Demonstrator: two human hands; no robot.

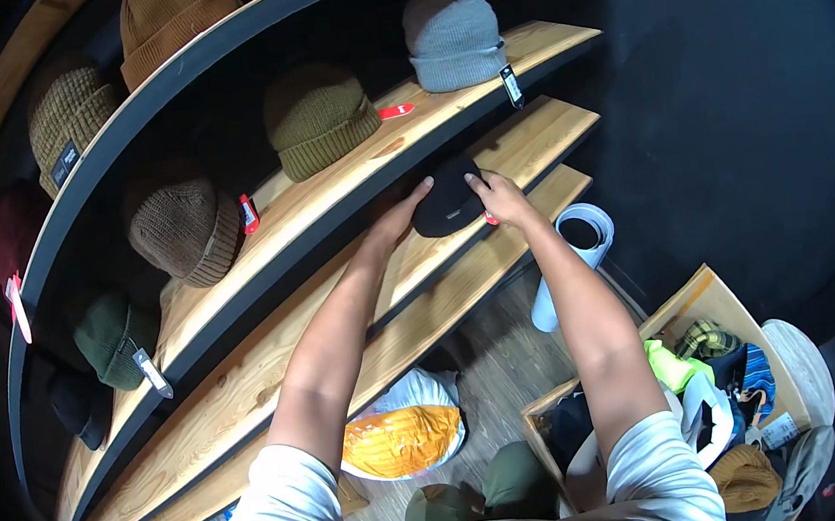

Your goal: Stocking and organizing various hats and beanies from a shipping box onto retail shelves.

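Both my arms reach forward to a black beanie over the right end of a wooden shelf. My left hand grips its left side with the thumb on top. On the opposite side my right hand pinches the edge, its thumb also on top. A bit of red tag shows below the right hand. The fingers under the beanie are hidden. One shelf higher stand a grey beanie, an olive beanie and a brown beanie, with tags hanging off them.
A dark green beanie sits farther left. Below, a cardboard box full of hats and cloth stands at the right, near a white roll. A plastic bag with orange contents lies on the floor. A dark wall closes the right side.
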